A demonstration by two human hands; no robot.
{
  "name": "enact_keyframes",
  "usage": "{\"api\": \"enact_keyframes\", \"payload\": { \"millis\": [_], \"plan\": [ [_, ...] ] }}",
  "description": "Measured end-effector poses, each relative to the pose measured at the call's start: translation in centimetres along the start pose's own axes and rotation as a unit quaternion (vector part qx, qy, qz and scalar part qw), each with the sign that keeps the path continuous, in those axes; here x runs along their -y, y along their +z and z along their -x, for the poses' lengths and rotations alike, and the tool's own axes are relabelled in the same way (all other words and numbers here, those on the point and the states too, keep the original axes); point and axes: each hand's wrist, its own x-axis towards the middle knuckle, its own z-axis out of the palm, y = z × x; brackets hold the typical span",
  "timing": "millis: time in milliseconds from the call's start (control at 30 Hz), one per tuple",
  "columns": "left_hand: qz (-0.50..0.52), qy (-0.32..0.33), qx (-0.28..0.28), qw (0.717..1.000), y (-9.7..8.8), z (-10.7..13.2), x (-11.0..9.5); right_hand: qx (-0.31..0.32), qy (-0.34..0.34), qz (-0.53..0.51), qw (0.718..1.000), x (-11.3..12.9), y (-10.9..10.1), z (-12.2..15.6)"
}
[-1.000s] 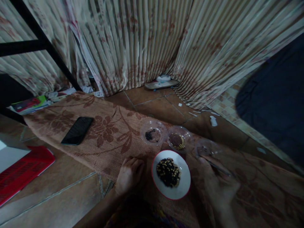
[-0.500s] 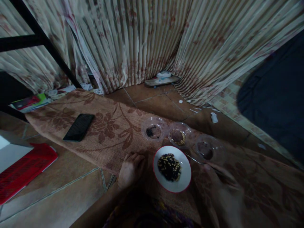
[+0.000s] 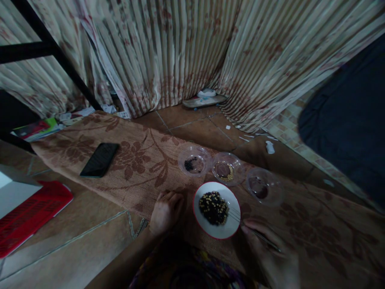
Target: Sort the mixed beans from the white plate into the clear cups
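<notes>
Pinching the fork (image 3: 267, 241) between its fingers, the right hand (image 3: 272, 259) now has the tines at the mixed pile (image 3: 214, 208) in the bowl (image 3: 231, 196), no longer by the cup (image 3: 275, 190) right of it, seemingly bringing those pieces within reach, while the left hand (image 3: 165, 212) rests left of the bowl, fingers curled.

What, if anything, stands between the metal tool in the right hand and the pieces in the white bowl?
Nothing visible does. The right hand holds the metal tool across the right rim of the white bowl, pointing at the dark and pale pieces. The clear cups stand beyond the bowl, off that path.
</notes>
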Motion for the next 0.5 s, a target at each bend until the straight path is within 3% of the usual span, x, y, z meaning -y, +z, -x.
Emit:
{"api": "enact_keyframes", "payload": {
  "millis": [367,500],
  "plan": [
    [0.004,-0.004,0.004,1.000,0.0,0.0,-0.1,0.015,-0.003,-0.029,0.999,0.3,2.8,0.7],
    [0.006,0.000,0.000,1.000,-0.1,0.0,-0.2,0.007,0.008,-0.016,1.000,0.2,2.8,0.5]
  ]
}}
